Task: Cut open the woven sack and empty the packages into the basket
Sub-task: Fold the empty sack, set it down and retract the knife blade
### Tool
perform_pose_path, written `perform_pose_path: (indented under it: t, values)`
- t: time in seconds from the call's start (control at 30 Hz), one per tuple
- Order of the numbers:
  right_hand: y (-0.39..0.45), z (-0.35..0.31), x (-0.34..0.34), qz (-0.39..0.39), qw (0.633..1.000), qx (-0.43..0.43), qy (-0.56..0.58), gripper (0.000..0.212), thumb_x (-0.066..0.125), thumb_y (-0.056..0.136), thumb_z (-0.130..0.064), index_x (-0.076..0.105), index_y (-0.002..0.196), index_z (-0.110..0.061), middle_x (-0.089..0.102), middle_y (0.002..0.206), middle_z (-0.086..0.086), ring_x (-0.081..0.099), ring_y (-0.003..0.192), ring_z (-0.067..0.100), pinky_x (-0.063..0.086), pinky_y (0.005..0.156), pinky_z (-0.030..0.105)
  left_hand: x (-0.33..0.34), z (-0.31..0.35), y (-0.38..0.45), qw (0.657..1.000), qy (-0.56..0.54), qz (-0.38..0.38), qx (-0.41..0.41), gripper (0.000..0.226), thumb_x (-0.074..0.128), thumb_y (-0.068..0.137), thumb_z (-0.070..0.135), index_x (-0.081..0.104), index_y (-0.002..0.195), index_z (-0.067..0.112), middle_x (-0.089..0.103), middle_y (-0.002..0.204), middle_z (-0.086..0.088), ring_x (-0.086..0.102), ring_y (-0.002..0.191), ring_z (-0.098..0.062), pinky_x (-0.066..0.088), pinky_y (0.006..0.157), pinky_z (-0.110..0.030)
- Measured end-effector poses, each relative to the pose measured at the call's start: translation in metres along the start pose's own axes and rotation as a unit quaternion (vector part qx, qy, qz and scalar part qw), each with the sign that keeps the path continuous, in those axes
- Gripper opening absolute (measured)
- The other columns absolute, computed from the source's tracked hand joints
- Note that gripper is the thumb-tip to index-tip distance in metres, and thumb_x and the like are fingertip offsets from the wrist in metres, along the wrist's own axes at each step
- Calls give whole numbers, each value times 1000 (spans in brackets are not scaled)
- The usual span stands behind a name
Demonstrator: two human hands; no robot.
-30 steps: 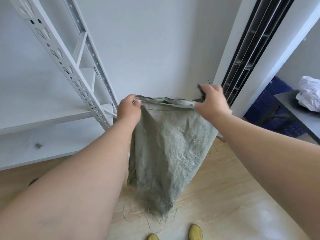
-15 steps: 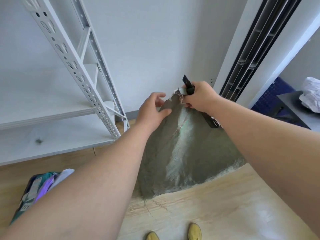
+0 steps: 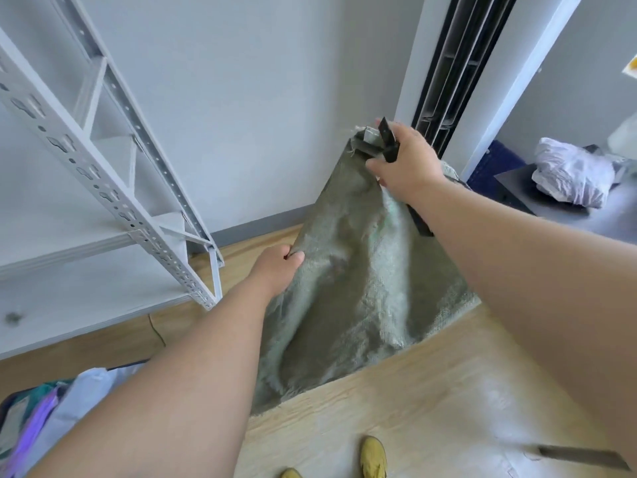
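No text, label, brand or number can be read anywhere; the yellow sign (image 3: 632,65) at the right edge is perhaps a sticker, cut off and illegible.

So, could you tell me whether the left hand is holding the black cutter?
No, the left hand grips the sack's edge, while the right hand holds the black cutter.

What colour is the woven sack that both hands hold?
The woven sack is a dull grey-green, with paler sheen on its folds. It shows best in the head view.
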State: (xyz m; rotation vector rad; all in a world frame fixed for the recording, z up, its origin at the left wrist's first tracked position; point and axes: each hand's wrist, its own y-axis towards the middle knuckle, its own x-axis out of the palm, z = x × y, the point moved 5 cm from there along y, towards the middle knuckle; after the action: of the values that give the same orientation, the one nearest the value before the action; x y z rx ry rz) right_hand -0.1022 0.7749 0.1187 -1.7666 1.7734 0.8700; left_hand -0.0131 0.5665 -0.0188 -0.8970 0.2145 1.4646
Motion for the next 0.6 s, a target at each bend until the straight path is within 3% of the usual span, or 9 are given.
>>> perform_pose_path:
  t: [0.07,0.17,0.2,0.3,0.43,0.53,0.6]
  values:
    - [-7,9,0,51,998,1,-33,66,61,91,-15,33,147,-37,20,159,-4,39,137,19,40,100,33,2,12,4,999,-33,-1,-10,30,43,100,33,54,84,9,54,82,-4,50,79,-23,35,64,-29]
    - [-11,28,3,72,997,18,-33,74,60,92,-11,25,148,-45,9,162,-7,43,134,18,43,76,28,4,17,15,993,-112,14,-20,32,48,96,35,65,94,9,67,103,-12,61,98,-29,46,88,-32]
    - [-11,34,2,75,997,30,-19,76,61,92,-11,23,148,-46,10,162,-6,44,133,17,41,76,26,3,16,19,990,-136,22,-29,31,49,94,36,66,93,10,68,104,-13,63,99,-30,48,94,-37]
    - [-11,44,-6,98,994,44,25,70,63,92,-14,29,148,-40,22,158,-5,39,136,13,37,95,23,-1,17,21,983,-173,44,-53,30,51,92,37,67,86,11,70,103,-11,64,99,-29,49,96,-42]
    - [-25,66,-9,144,985,81,45,56,63,91,-20,43,142,-29,38,143,-5,45,108,6,35,84,21,-15,16,33,959,-256,89,-87,25,57,90,35,66,85,12,69,105,-13,64,100,-28,50,96,-43]
    - [-44,94,-2,156,975,152,35,53,64,90,-30,45,139,-25,41,137,-3,50,103,10,39,79,26,-24,-7,70,931,-323,120,-119,52,62,70,46,67,103,6,69,112,-14,65,104,-31,50,96,-49]
    - [-59,116,6,155,963,215,43,52,67,88,-36,49,134,-21,43,134,1,51,96,13,39,78,27,-34,-2,71,912,-363,129,-137,55,66,72,43,65,113,6,69,112,-11,66,103,-29,51,95,-48]
